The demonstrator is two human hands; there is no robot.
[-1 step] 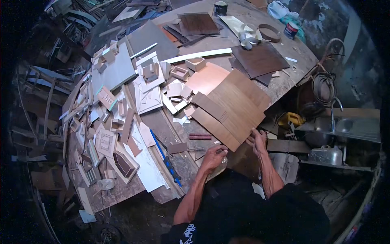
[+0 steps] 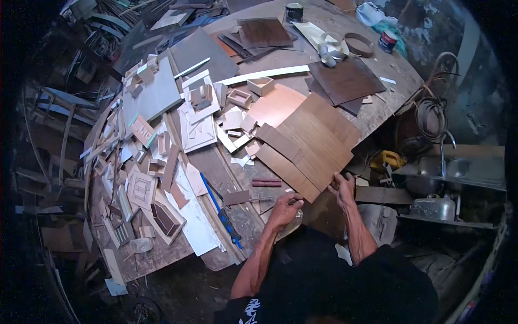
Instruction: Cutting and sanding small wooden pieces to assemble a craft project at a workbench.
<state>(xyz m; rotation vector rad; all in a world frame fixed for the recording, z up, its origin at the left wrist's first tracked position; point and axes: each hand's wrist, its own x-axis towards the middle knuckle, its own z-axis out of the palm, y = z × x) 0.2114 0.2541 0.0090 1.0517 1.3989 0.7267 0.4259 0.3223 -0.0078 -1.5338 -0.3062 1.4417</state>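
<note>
Brown wood-grain panels (image 2: pixel 313 148) lie overlapping at the right of the cluttered workbench (image 2: pixel 367 121), with a narrow strip (image 2: pixel 278 143) on them. My right hand (image 2: pixel 343 191) has its fingers closed on the panels' near right edge. Just below the near corner is my left hand (image 2: pixel 286 210), fingers curled; what they hold, if anything, is too small to make out. Two dark red rods (image 2: pixel 266 183), a small brown piece (image 2: pixel 236 197) and a blue tool (image 2: pixel 221 213) lie to the left of that hand.
Small wooden boxes (image 2: pixel 240 98), offcuts and pale panels (image 2: pixel 151 92) cover the bench's left and middle. Dark boards (image 2: pixel 350 81) and cans (image 2: pixel 387 40) sit toward the back. At right are a steel sink (image 2: pixel 431 208), a yellow jug (image 2: pixel 386 161) and coiled hoses (image 2: pixel 431 121).
</note>
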